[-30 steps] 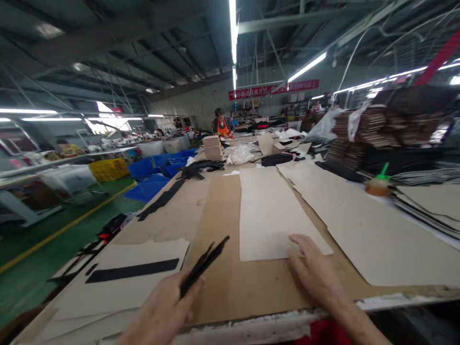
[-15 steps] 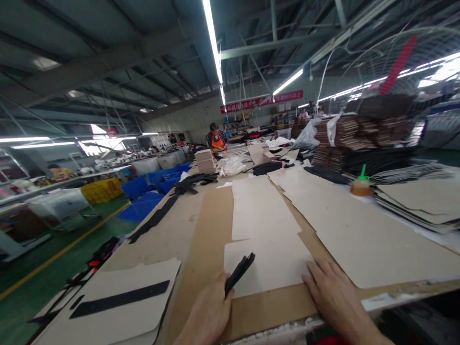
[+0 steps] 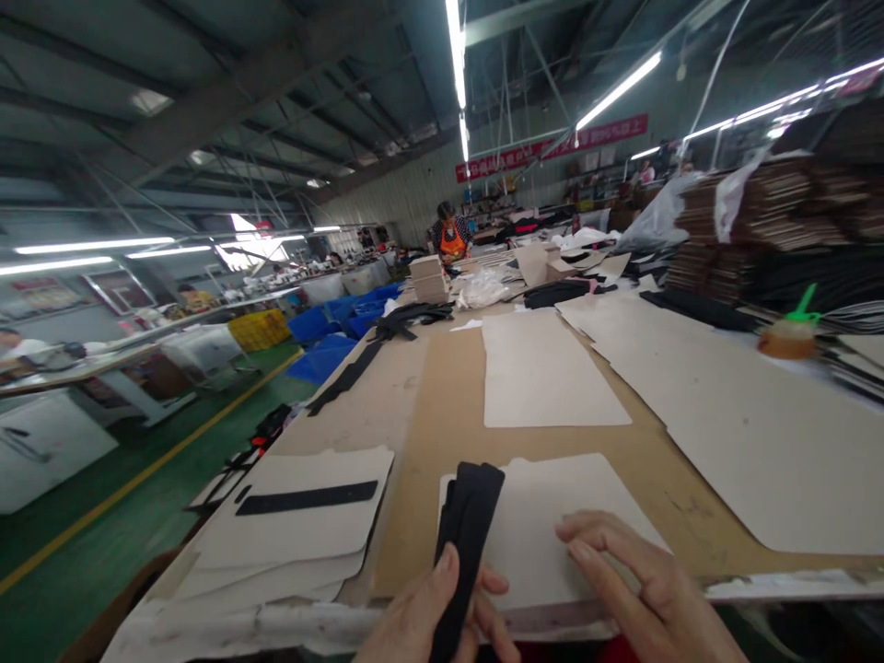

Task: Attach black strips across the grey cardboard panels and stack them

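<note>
My left hand (image 3: 432, 617) pinches a black fabric strip (image 3: 466, 543) while my right hand (image 3: 645, 589), fingers spread, steadies the cardboard panel (image 3: 552, 525); I fear the limp strip could land crooked.

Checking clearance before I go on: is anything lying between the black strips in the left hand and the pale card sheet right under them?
Nothing visible. The left hand holds the black strips directly over the pale card sheet, whose surface is bare; the right hand rests at its right edge.
</note>
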Demonstrator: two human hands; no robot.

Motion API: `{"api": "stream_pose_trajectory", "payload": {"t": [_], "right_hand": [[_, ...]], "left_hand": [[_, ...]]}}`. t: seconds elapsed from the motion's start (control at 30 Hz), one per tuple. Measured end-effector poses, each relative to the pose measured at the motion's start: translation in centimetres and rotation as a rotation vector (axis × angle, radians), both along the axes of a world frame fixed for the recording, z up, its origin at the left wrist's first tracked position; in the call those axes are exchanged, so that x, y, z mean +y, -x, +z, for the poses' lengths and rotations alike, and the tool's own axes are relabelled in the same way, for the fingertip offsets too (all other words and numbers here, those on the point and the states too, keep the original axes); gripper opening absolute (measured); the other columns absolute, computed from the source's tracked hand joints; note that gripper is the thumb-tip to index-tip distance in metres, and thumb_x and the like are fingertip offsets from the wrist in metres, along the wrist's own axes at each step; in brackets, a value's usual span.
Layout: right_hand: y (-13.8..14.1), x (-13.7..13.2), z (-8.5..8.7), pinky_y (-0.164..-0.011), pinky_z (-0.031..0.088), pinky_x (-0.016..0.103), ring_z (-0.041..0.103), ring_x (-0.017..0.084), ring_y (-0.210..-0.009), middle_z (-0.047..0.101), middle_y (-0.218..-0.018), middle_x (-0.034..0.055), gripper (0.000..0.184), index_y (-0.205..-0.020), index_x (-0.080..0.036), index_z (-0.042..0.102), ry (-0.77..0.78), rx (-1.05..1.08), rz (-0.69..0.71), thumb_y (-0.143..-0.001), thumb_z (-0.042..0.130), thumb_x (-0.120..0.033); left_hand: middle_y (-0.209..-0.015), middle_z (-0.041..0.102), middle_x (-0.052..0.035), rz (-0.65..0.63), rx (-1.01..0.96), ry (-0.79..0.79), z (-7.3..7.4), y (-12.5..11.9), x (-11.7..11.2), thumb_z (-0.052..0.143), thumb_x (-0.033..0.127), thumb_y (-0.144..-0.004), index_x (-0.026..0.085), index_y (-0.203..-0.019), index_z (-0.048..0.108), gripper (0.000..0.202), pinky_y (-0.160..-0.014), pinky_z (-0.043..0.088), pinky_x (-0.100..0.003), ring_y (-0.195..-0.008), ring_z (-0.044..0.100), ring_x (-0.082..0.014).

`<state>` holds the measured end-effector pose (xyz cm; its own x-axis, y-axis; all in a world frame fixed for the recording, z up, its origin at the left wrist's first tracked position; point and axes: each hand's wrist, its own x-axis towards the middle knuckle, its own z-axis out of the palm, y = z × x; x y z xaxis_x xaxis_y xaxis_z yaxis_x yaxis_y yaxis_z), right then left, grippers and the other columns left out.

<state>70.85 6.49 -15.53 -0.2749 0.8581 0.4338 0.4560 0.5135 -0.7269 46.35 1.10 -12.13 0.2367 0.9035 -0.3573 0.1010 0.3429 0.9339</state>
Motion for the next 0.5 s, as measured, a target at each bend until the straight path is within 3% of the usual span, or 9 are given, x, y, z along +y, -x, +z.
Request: {"api": "stream_pose_trajectory", "payload": {"t": [0.13,0.2,0.3,0.4,0.5], "right_hand": [[2.8,0.0,0.9,-0.082,0.055,0.026,0.064,0.017,-0.095,0.067,-0.107,0.0044,0.028,-0.115,-0.026,0.061,0.115,0.143,0.074,-0.096,0.045,-0.037],[3.1,0.4,0.5,-0.082,0.055,0.028,0.063,0.016,-0.097,0.063,-0.114,0.0056,0.036,-0.131,-0.028,0.052,0.131,0.18,0.054,-0.096,0.045,-0.036],[3.0,0.9,0.0,-0.075,0.056,0.027,0.063,0.016,-0.091,0.06,-0.111,0.0059,0.039,-0.134,-0.028,0.05,0.151,0.184,0.032,-0.096,0.044,-0.036],[3.0,0.8,-0.3,-0.072,0.056,0.027,0.061,0.016,-0.089,0.057,-0.111,0.0069,0.039,-0.134,-0.028,0.052,0.023,0.156,-0.039,-0.096,0.046,-0.033],[3.2,0.6,-0.5,-0.078,0.055,0.032,0.058,0.019,-0.095,0.053,-0.117,0.0088,0.039,-0.132,-0.028,0.054,-0.131,0.076,-0.094,-0.094,0.049,-0.029]], "left_hand": [[-0.073,0.073,-0.0117,0.009,-0.381,0.103,-1.6,-2.0,1.2,0.038,0.07,-0.087,0.012,-0.112,0.064,0.069,-0.036,0.012,-0.02,-0.033,0.03,-0.0035],[-0.073,0.073,-0.012,-0.067,-0.445,0.135,-2.3,-2.2,1.4,0.043,0.068,-0.087,0.012,-0.113,0.063,0.066,-0.035,0.012,-0.019,-0.031,0.033,-0.0035],[-0.075,0.074,-0.0144,-0.152,-0.489,0.168,-3.0,-2.1,1.4,0.039,0.066,-0.09,0.011,-0.115,0.062,0.064,-0.033,0.015,-0.018,-0.031,0.035,-0.0035],[-0.074,0.074,-0.0144,-0.126,-0.484,0.183,-3.5,-2.3,1.4,0.029,0.063,-0.094,0.011,-0.117,0.062,0.065,-0.033,0.017,-0.017,-0.031,0.035,-0.0034],[-0.073,0.074,-0.013,-0.137,-0.474,0.203,-3.7,-2.7,1.5,0.024,0.064,-0.094,0.012,-0.12,0.061,0.069,-0.032,0.019,-0.016,-0.031,0.037,-0.0042]]}}
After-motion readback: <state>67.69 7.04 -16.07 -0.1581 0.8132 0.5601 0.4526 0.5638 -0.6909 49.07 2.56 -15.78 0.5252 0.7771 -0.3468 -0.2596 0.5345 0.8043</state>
